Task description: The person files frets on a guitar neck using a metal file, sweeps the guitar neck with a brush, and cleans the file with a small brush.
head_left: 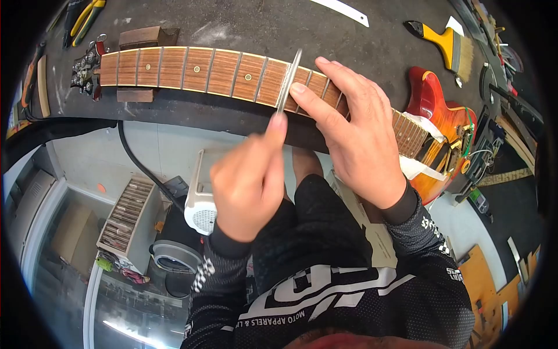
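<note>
My left hand [250, 180] is closed on the lower end of a thin metal file [290, 78], slightly blurred. The file lies across the wooden fretboard [221, 72] of an electric guitar, close along one fret. My right hand [366, 128] rests on the fretboard with fingers apart, its thumb tip right beside the file; whether they touch I cannot tell. The red-orange guitar body [427, 96] is at the right, with white covering pieces [421, 168] near the neck's end. The headstock with metal tuners [87, 72] points left.
Under the neck near the headstock sits a wooden block [136, 95]. A yellow-handled brush [444, 46] and a white metal strip [343, 10] lie on the dark bench [244, 26]. Yellow-black pliers [86, 22] are at the upper left. A black hose [136, 152] hangs below the bench edge.
</note>
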